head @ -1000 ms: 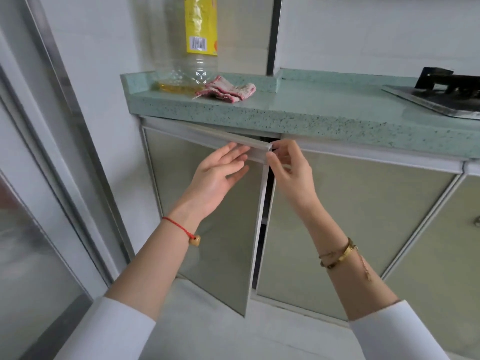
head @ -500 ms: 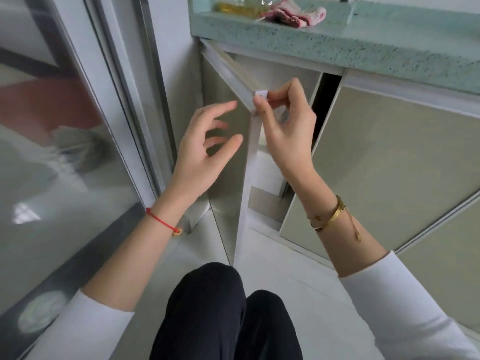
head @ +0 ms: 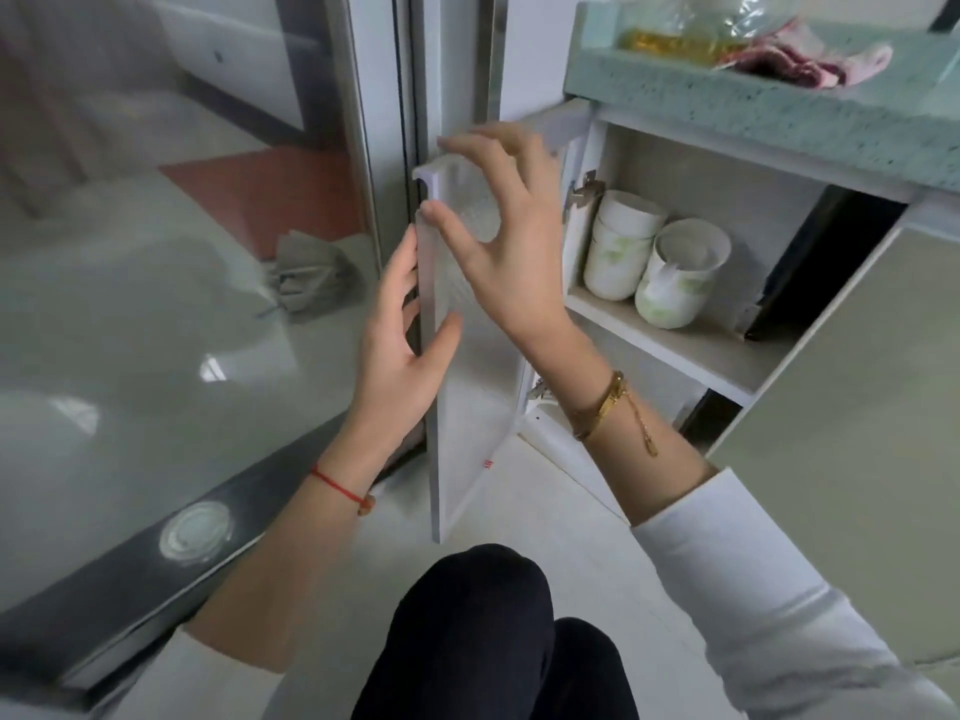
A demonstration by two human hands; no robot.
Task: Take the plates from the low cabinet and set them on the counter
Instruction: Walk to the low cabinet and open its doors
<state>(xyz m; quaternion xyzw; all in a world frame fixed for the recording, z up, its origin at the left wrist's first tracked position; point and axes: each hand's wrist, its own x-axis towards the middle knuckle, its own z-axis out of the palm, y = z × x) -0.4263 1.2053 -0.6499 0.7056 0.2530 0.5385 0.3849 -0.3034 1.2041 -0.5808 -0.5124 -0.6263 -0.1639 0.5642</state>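
Note:
The low cabinet's left door (head: 467, 407) is swung wide open, with its inner face towards me. My left hand (head: 400, 350) holds the door's free edge, fingers behind it and thumb on the inner face. At the door's top corner my right hand (head: 498, 241) is spread, its thumb touching the edge and its fingers over the top rail. Two stacks of white bowls (head: 649, 262) with green patterns lie on their sides on the upper shelf (head: 691, 350). No plates are visible. My right forearm hides most of the space below the shelf.
The green speckled counter (head: 727, 96) overhangs the cabinet and carries an oil bottle (head: 675, 39) and a pink cloth (head: 810, 65). The neighbouring cabinet door (head: 857, 407) is closed. A glass sliding door (head: 156, 252) stands close on the left. My knees (head: 493, 615) are bent below.
The door has swung from barely ajar to wide open, and the bowls on the shelf now show. I have crouched lower. My left hand has taken the door's edge and my right hand's pinch has loosened.

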